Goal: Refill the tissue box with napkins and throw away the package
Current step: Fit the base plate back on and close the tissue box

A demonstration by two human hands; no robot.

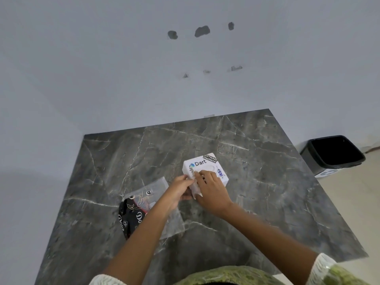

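Note:
A white square tissue box (207, 164) covered with stickers sits on the dark marble table (257, 182). My left hand (181, 188) grips white napkins (196, 189) at the box's near side. My right hand (209, 186) lies over the box's top and near edge, its fingers pressing the same napkins. Left of my hands lies the napkin package (141, 206), a clear plastic wrapper with a black printed part, flat on the table and partly under my left forearm.
A black waste bin (333, 154) stands open on the floor beyond the table's right edge, against the wall. The grey wall rises right behind the table's far edge.

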